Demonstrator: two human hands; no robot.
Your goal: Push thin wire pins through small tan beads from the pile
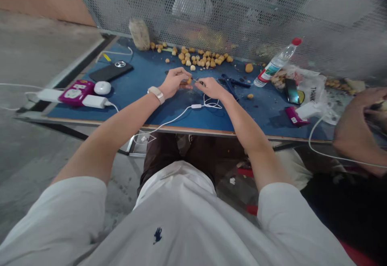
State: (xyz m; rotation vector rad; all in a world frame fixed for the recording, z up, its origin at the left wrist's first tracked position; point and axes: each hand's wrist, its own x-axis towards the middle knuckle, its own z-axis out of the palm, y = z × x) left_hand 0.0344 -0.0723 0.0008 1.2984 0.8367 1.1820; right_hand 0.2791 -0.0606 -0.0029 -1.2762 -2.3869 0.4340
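Note:
Near the middle of the blue table [145,70], my left hand [173,81] pinches a small round orange-brown piece [189,80] that looks like a fruit or nut. My right hand [211,87] is closed on a thin, slender tool [195,79], its tip pointing at that piece. Most of the tool is hidden in the fingers, so its exact kind cannot be made out. Behind both hands lies a loose pile of similar yellow-brown round pieces [208,59]. Dark blue-handled pliers [234,82] rest just right of my right hand.
A black phone [111,72], a white earbud case [102,88] and a purple power adapter [78,92] lie left. A white cable [172,119] crosses the front edge. Right are a water bottle [276,64], a plastic bag [314,86] and another person's arm [356,128]. Mesh [242,11] stands behind.

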